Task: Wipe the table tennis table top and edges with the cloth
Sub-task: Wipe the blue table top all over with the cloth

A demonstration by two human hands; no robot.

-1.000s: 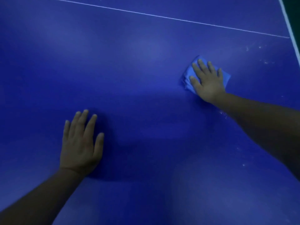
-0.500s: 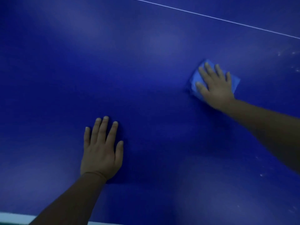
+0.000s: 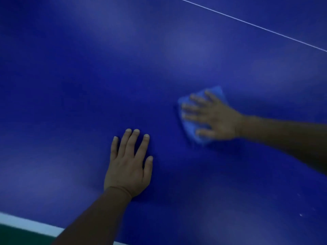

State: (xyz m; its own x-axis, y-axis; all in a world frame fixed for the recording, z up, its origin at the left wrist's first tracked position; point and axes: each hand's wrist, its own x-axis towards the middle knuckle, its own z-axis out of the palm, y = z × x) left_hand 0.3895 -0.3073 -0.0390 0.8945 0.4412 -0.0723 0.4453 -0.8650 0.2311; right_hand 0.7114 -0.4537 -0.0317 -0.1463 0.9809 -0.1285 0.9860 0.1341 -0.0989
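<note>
1. The white edge stripe point(image 3: 26, 224) borders the near left corner of the blue table point(image 3: 70, 85)
2. The left hand point(image 3: 128, 168) lies flat on the table, fingers straight and slightly spread, holding nothing
3. To its right and a little farther in, the right hand point(image 3: 215, 116), blurred, presses the blue cloth point(image 3: 192, 129) against the table with spread fingers
4. A thin white line point(image 3: 265, 28) crosses the table beyond the cloth

Table top point(image 3: 74, 89): I see smooth blue board with soft sheen, pale glare patches beyond the left fingers point(image 3: 131, 140).
Cloth point(image 3: 190, 129): soft light-blue fabric, matt, under the right fingers point(image 3: 196, 99).
</note>
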